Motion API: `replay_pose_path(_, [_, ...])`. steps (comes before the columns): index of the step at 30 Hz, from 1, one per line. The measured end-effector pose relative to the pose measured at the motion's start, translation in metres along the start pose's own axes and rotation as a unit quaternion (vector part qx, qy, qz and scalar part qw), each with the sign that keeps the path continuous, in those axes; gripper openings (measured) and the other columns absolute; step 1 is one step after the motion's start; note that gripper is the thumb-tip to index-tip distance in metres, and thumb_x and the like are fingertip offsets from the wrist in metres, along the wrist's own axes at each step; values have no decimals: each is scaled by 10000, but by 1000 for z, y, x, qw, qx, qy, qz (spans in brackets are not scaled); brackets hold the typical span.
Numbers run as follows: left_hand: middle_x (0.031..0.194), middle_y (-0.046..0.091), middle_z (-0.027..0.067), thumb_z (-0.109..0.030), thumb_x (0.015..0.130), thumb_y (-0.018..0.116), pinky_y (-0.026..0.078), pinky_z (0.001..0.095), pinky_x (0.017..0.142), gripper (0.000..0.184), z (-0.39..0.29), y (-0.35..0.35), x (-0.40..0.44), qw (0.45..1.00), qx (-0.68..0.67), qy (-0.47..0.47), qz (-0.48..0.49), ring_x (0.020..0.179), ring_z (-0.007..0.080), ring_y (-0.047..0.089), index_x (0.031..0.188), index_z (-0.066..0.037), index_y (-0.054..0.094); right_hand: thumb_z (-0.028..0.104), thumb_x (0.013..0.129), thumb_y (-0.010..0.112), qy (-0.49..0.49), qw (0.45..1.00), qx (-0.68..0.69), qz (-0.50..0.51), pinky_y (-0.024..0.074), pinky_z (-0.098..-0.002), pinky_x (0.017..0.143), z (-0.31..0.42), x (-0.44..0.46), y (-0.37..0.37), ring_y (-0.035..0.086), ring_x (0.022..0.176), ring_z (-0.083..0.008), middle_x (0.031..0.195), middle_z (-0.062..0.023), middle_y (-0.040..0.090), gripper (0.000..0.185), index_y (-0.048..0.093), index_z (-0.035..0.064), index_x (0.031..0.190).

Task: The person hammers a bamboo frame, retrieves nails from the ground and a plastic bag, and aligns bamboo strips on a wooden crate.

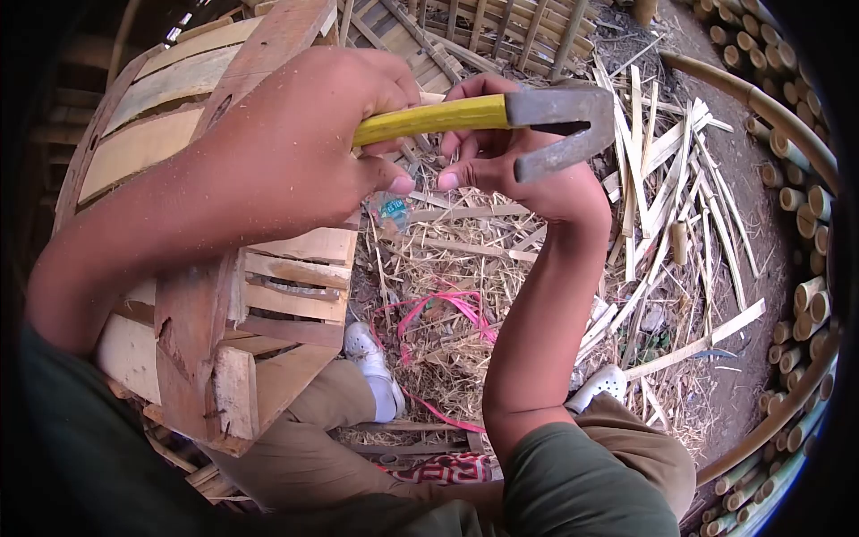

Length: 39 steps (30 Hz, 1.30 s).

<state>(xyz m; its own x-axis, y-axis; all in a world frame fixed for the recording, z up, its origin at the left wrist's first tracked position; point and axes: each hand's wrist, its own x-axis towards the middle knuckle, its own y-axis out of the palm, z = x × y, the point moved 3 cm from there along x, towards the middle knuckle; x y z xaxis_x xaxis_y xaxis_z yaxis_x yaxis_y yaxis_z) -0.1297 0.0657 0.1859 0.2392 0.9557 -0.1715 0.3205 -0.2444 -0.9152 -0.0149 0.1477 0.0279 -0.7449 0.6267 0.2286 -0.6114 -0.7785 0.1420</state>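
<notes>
My left hand (344,125) is closed around the yellow handle of a claw hammer (434,120). The grey metal head (559,105) points right, its forked claw toward the camera. My right hand (550,183) is just behind and below the head, fingers curled and thumb near the fingertips. Anything pinched there is too small or too hidden to make out. Both thumbs point at each other with a small gap between. Left of my hands is a wooden slatted piece (192,331) of rough boards, under my left forearm. Bent nails (213,413) stick out near its lower corner.
Split bamboo strips (640,161) lie heaped at the right. Pink plastic twine (456,309) tangles over straw and wood shavings on the ground. Stacked bamboo poles (810,304) line the far right. A bamboo lattice (528,36) stands at the back. My white clogs (365,351) rest below.
</notes>
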Motion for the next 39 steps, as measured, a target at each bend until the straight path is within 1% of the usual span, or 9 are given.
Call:
replay_pose_path(3, [906, 622, 115, 46, 782, 670, 477, 324, 720, 283, -2, -2, 1, 995, -9, -87, 38, 814, 165, 588, 1060, 29, 620, -13, 645, 874, -19, 1000, -8, -13, 478, -212, 544, 4, -5, 0, 617, 693, -81, 879, -26, 620, 677, 473, 38, 1188])
replay_pose_path(6, [917, 637, 118, 60, 774, 661, 482, 322, 727, 290, 3, 1, 2, 997, 78, -12, 13, 808, 164, 597, 1060, 35, 629, -19, 641, 879, 29, 999, 15, -7, 455, -213, 490, 15, -13, 5, 608, 635, -89, 774, -44, 614, 693, 436, 23, 1172])
replay_pose_path(9, [897, 655, 136, 68, 778, 638, 487, 328, 744, 266, 2, 2, 2, 995, 43, -74, 58, 810, 212, 624, 1043, 42, 634, -19, 623, 892, 22, 998, 54, -3, 436, -203, 473, 14, -10, 14, 594, 593, -89, 683, -58, 605, 711, 408, 38, 1142])
replay_pose_path(13, [855, 659, 159, 62, 794, 638, 492, 335, 732, 219, 2, 1, -1, 997, 63, -31, 43, 783, 246, 630, 1012, 46, 644, -27, 603, 898, -40, 982, 186, 21, 449, -199, 471, 8, -3, 30, 614, 621, -90, 733, -55, 631, 718, 418, 61, 1130])
replay_pose_path(19, [785, 645, 156, 10, 802, 684, 473, 342, 650, 114, 4, 3, 3, 996, 72, 16, 53, 705, 253, 609, 915, 27, 677, 31, 690, 859, -20, 986, 163, 19, 495, -262, 841, 5, -1, 25, 571, 967, -98, 1025, -47, 603, 543, 486, 30, 1084])
replay_pose_path(26, [685, 564, 147, -4, 788, 703, 421, 375, 588, 112, 6, 5, 2, 997, 59, 26, 47, 625, 264, 529, 779, 49, 605, -10, 710, 827, -81, 963, 251, 52, 527, -296, 878, 6, 1, 22, 636, 953, -163, 1054, -116, 642, 516, 465, 44, 1074])
replay_pose_path(32, [686, 544, 159, -9, 795, 705, 400, 390, 585, 145, 2, 5, 1, 997, 69, -4, 34, 626, 284, 522, 767, 55, 578, -14, 716, 808, -94, 975, 199, 5, 542, -299, 847, 6, -3, 11, 648, 947, -158, 1031, -108, 665, 448, 546, 25, 1077])
replay_pose_path(35, [689, 540, 161, -11, 796, 709, 400, 394, 590, 149, 2, 3, 3, 996, 69, -29, 45, 631, 291, 523, 769, 54, 577, 60, 739, 837, 7, 989, 146, -18, 556, -268, 671, 12, -14, -1, 680, 822, -157, 946, -113, 690, 457, 591, -16, 1117])
replay_pose_path(39, [712, 559, 159, -8, 809, 697, 413, 394, 609, 104, 3, 4, 4, 996, 66, -23, 53, 645, 294, 534, 803, 50, 611, 188, 750, 856, -50, 999, -14, -15, 535, -264, 697, 13, -15, 3, 665, 786, -126, 828, -56, 713, 310, 721, -8, 948])
